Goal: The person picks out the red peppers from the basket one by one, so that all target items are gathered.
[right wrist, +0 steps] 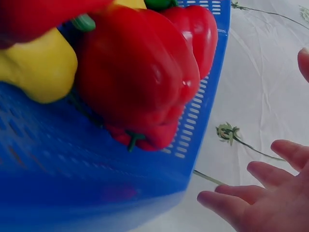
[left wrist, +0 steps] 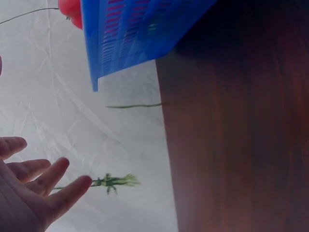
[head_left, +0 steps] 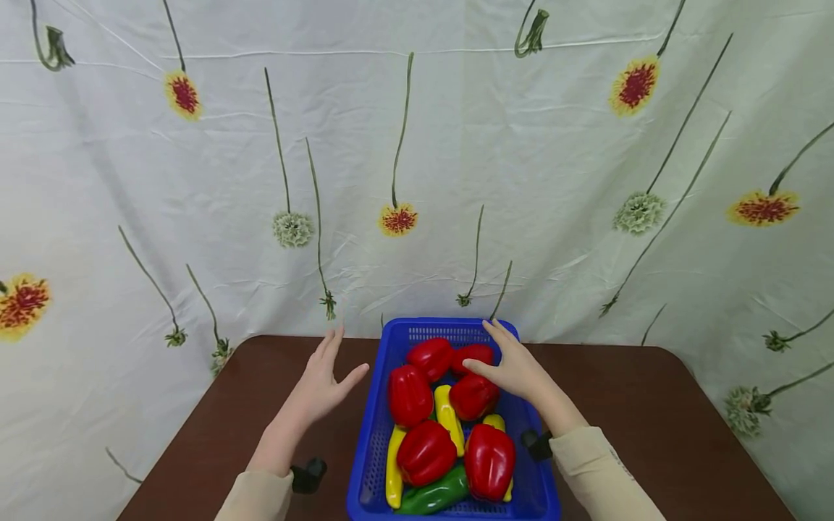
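A blue plastic basket [head_left: 368,441] stands on the brown table and holds several red bell peppers [head_left: 426,454], yellow long peppers [head_left: 394,467] and a green one [head_left: 435,495]. To the basket's left, my left hand [head_left: 319,387] is held up with fingers spread, touching nothing. My right hand [head_left: 515,367] hovers over the basket's right side near the far end, its fingers extended and thumb apart. In the left wrist view the left hand [left wrist: 36,188] is away from the basket's wall [left wrist: 130,38]. The right wrist view has the right hand [right wrist: 265,193] beyond the rim, holding nothing.
The dark brown table [head_left: 625,412] extends on both sides of the basket. Behind its far edge hangs a white cloth [head_left: 456,145] printed with flowers. A small black wrist device [head_left: 309,475] is on the left wrist, another [head_left: 536,444] on the right.
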`<state>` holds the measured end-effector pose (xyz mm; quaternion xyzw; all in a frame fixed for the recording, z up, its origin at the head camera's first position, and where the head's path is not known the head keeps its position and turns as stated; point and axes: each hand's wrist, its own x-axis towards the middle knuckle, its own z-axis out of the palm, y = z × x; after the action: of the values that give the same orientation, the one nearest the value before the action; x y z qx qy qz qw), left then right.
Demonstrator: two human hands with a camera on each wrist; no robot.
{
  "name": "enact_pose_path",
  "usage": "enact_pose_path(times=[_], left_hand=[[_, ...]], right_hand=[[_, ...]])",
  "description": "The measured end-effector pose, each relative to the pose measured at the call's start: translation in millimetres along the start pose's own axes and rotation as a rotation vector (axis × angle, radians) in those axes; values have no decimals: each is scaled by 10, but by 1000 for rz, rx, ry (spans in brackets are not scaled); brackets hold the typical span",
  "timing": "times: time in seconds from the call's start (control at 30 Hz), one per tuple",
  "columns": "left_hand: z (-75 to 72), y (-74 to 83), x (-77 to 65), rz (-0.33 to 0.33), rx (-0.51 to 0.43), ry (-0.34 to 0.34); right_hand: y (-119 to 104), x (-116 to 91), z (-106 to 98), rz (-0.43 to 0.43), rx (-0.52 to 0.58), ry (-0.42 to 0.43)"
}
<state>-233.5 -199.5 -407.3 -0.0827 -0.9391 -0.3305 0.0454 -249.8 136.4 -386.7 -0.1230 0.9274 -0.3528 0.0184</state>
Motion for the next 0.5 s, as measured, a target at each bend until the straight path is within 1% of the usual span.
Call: enact_pose_path(times=[0.17,0.27,0.5], left_hand=[[85,-27,-47,0,-115,-6],[143,-55,-84,-22,-188,-16],[289,-106,-171,-80,-294,-22]], right_hand=[[24,-13,43,29,34,-25],[48,-15,68,48,44,-37],[103,-15,132,60,100,-60]])
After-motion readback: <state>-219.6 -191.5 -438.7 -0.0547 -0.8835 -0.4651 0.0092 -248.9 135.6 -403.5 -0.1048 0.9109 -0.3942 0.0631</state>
